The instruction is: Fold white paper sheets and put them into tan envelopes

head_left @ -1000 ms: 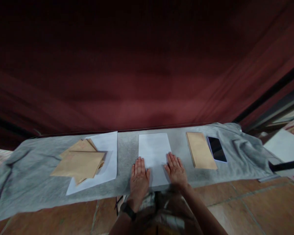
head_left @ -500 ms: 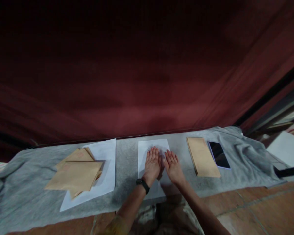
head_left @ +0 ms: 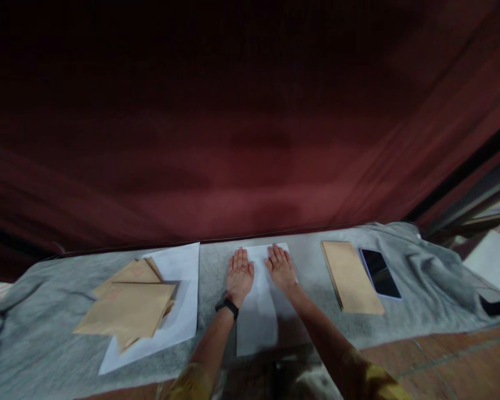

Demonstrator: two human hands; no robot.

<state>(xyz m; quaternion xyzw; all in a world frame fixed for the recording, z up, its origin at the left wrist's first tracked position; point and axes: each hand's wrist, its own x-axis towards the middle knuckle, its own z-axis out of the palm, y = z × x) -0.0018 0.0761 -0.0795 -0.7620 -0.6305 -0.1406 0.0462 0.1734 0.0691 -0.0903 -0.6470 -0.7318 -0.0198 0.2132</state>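
A white sheet of paper (head_left: 256, 316) lies lengthwise on the grey cloth in front of me. My left hand (head_left: 239, 273), with a black watch (head_left: 227, 306) on its wrist, rests flat over the sheet's upper left edge, fingers stretched forward. On the upper right part of the paper, my right hand (head_left: 281, 268) lies palm down with its fingers spread. Neither hand grips anything. Both palms hide part of the sheet's far half.
Several brown envelopes (head_left: 127, 308) are heaped on another white sheet (head_left: 183, 322) at left. A stack of brown envelopes (head_left: 353, 278) and a phone (head_left: 380, 273) lie to the right on the grey cloth (head_left: 216, 261). A dark red panel (head_left: 250, 194) rises behind.
My hands were close together near the middle of the sheet; now they are apart, the left shifted to the left edge and the right moved slightly forward and left.
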